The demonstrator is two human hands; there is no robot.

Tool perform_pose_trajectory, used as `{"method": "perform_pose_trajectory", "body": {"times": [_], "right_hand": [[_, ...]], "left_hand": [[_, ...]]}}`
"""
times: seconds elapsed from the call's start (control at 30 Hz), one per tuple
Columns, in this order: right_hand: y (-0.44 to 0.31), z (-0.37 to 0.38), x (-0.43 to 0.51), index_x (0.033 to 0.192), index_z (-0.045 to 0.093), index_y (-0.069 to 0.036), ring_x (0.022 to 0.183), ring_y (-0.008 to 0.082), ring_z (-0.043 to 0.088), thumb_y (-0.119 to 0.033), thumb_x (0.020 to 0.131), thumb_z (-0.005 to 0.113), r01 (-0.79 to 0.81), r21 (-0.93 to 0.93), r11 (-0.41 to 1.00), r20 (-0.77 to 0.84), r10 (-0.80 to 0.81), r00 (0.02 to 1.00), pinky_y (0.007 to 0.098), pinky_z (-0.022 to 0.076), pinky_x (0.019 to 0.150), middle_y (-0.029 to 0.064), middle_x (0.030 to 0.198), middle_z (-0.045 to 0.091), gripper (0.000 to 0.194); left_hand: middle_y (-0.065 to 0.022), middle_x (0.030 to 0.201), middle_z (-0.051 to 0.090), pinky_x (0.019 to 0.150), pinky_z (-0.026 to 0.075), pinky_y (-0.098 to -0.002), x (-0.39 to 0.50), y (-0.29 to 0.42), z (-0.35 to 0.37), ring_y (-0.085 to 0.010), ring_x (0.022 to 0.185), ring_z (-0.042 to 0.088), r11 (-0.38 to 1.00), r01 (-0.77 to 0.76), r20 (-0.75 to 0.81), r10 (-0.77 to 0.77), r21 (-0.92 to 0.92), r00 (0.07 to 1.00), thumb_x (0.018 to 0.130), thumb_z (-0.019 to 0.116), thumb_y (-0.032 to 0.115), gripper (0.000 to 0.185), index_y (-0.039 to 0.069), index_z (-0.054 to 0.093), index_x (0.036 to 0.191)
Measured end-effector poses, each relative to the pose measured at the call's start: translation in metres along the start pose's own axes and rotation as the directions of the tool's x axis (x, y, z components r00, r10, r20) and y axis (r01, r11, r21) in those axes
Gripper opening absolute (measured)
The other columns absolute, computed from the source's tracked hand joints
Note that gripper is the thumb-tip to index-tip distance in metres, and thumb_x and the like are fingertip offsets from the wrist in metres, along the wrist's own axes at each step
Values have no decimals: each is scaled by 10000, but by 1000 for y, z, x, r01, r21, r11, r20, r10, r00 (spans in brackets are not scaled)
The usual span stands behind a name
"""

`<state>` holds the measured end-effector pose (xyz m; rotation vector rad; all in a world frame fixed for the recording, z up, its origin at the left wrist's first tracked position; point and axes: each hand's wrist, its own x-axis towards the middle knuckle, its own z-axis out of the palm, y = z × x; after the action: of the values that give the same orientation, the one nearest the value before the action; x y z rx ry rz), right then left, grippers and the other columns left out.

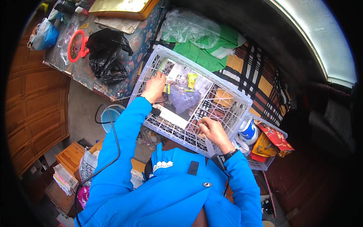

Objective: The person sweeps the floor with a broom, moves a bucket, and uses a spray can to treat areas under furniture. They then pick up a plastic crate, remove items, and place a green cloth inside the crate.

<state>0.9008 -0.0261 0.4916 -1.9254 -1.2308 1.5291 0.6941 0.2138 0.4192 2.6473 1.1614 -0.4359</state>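
A translucent white plastic crate [235,99] with lattice walls and floor stands in front of me. On its floor lies a printed sheet [173,118], with a crumpled purplish plastic bag [183,98] and small yellow packets [191,81] on top. My left hand [154,88] reaches into the crate's left side, over the edge of the sheet and beside another yellow packet [168,89]. Its fingertips are partly hidden. Over the crate's near right part is my right hand [214,130], fingers curled, just off the sheet's corner. Whether it pinches something small is unclear.
Behind the crate are a green cloth [198,55] and clear plastic film [190,27] on plaid fabric [249,71]. At left, a table [82,71] bears a black plastic bag [106,51] and a red-framed mirror [76,45]. A smaller basket [262,166] holds packages at right. A black cable [117,142] crosses my left sleeve.
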Motion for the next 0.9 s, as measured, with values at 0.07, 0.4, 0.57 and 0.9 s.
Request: {"method": "perform_pose_trajectory", "body": {"times": [0.07, 0.4, 0.57, 0.9], "right_hand": [[-1, 0, 10, 947, 606, 6, 724, 232, 698, -159, 904, 560, 16, -9, 1000, 5, -16, 1000, 341, 525, 658, 140, 761, 681, 176], [-18, 18, 161, 1012, 541, 26, 840, 443, 652, -361, 841, 686, -214, -265, 940, -462, 71, 884, 499, 525, 726, 267, 919, 653, 447], [-13, 25, 170, 1104, 496, 2, 894, 416, 654, -355, 797, 716, -279, -392, 877, -471, 69, 880, 499, 532, 743, 228, 1037, 619, 519], [-34, 30, 70, 1362, 413, -29, 1143, 164, 501, -299, 917, 610, 146, 589, 795, 16, -192, 981, 311, 416, 970, 77, 1240, 527, 557]], "left_hand": [[-151, 1105, 554, 670, 580, -377, 0, -6, 8, -326, 913, 644, 999, -26, -17, 27, 30, 999, 653, 755, 60, 497, 4, 516, 1085], [-132, 958, 579, 691, 538, -401, -8, -5, 4, -321, 885, 618, 994, -109, -45, 109, 18, 993, 620, 735, 59, 427, 43, 531, 994], [-143, 922, 598, 746, 526, -393, -23, 1, -51, -330, 857, 611, 973, -106, -181, 68, -205, 981, 642, 737, 86, 401, 27, 524, 977], [-139, 1106, 612, 889, 489, -330, -71, 58, -43, -174, 1030, 592, 138, 125, 144, 136, -982, 980, 838, 716, 248, 571, -37, 466, 1265]]}}
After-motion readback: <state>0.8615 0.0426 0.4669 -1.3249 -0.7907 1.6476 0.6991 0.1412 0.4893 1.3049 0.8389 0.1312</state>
